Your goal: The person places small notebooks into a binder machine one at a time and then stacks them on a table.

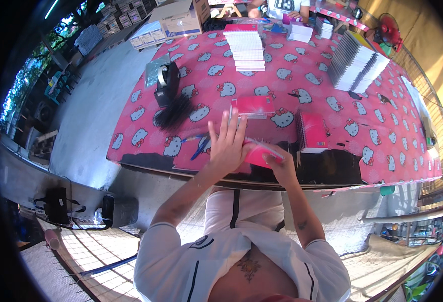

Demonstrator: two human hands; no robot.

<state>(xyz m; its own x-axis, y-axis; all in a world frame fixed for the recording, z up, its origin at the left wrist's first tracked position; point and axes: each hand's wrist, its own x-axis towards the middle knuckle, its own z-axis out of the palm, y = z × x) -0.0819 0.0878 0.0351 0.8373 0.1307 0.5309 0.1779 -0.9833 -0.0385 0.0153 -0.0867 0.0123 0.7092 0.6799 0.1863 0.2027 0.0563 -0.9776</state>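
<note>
At the table's near edge, my right hand (282, 167) grips a pink notebook (260, 154) by its right side, with the fingers wrapped over the cover. My left hand (227, 143) lies at the notebook's left end with its fingers stretched out and apart; whether the palm presses on it, I cannot tell. Just beyond my fingers rests a short stack of pink notebooks (255, 104). To the right of my right hand sits a spiral-bound pink notebook stack (312, 132). Beside my left wrist lie blue pens (199, 147).
A black tape dispenser (167, 84) and a bundle of black binding coils (173, 113) lie on the left. Tall notebook stacks stand at the far middle (245, 49) and right (355, 61). A person (284, 7) works across the table. Cardboard boxes (183, 17) stand beyond the far left corner.
</note>
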